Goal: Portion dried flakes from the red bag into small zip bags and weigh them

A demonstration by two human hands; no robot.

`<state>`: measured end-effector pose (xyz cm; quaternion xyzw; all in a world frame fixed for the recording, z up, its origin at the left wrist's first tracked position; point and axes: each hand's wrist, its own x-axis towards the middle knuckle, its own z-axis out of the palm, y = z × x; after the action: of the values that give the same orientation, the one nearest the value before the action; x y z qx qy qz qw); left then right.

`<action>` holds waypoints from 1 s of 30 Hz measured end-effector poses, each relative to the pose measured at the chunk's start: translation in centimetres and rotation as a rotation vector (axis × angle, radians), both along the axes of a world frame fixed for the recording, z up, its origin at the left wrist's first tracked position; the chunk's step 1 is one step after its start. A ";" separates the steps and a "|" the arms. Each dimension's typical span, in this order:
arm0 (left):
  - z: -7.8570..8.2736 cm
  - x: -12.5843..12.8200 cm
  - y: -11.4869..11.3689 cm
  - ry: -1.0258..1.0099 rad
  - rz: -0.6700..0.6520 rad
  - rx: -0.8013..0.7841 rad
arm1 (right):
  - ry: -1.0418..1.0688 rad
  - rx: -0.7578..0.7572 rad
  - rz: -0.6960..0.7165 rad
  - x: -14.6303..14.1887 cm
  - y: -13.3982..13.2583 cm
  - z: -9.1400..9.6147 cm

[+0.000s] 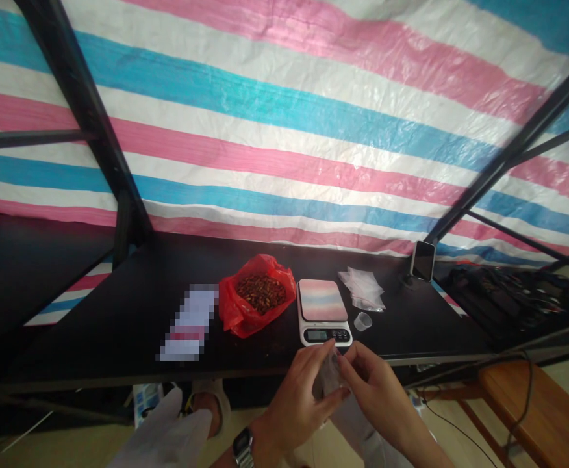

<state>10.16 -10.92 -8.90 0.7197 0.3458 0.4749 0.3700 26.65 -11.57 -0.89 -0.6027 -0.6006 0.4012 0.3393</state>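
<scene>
My left hand (300, 398) and my right hand (373, 385) meet just below the table's front edge, both pinching a small clear plastic bag (330, 376) between their fingertips. A watch sits on my left wrist. Just beyond the hands stands a white digital kitchen scale (321, 311) with nothing on its platform. To its left lies an open red plastic bag (255, 296) holding brown seeds. A tiny clear cup (363, 320) stands right of the scale, with a pile of clear plastic bags (362, 288) behind it.
A black table (119, 325) spans the view in front of a striped tarp wall. A phone (423, 260) stands propped at the back right. A white paper (189, 323) lies left of the red bag. Black frame posts rise at both sides. A wooden bench (523, 403) stands at lower right.
</scene>
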 end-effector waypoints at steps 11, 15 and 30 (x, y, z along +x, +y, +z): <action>0.8 -0.1 0.2 -0.018 0.000 0.141 | -0.194 0.073 0.008 1.3 0.2 1.2; 2.0 -1.1 0.7 -0.119 0.101 0.137 | -0.343 0.172 -0.108 4.7 3.1 0.7; 2.7 -6.9 1.8 -0.107 0.447 0.260 | -0.332 0.252 -0.248 10.1 8.8 -4.9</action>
<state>3.28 -9.14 -6.24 0.6408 0.4123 0.6227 0.1781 36.77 -2.79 -5.74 -0.6824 -0.6148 0.1737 0.3553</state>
